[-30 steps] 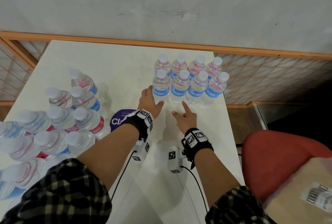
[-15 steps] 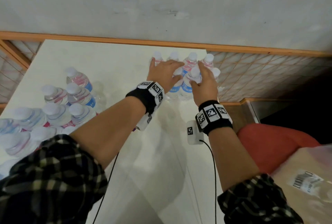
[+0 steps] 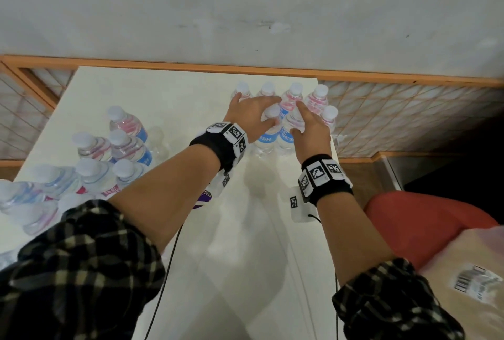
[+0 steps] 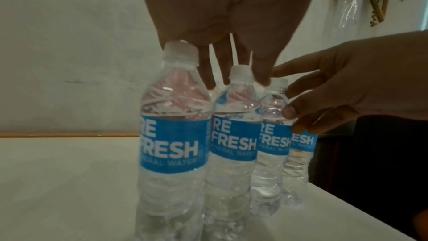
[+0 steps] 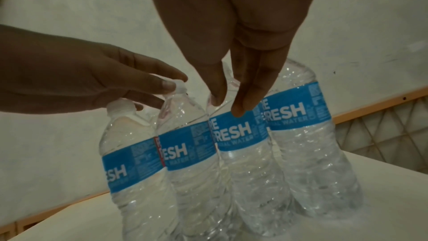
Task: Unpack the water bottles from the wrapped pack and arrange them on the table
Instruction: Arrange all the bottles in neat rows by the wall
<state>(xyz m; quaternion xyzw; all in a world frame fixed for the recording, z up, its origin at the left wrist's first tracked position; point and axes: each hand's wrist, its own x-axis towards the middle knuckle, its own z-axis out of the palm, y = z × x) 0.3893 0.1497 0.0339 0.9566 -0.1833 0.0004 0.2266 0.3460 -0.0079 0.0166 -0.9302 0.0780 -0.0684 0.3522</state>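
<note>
The left hand (image 4: pixel 231 16) is reaching down over a row of four water bottles (image 4: pixel 173 135) standing upright on the white table (image 4: pixel 69 180). Its straight fingers (image 4: pixel 208 72) are hanging behind the cap (image 4: pixel 180 49) of the nearest bottle and are touching the cap of the second (image 4: pixel 239 72). To the right of this grip, the right hand (image 4: pixel 359 83) is coming in from the side, its fingertips (image 4: pixel 289 111) resting against the shoulder of the third bottle (image 4: pixel 273 135).
</note>
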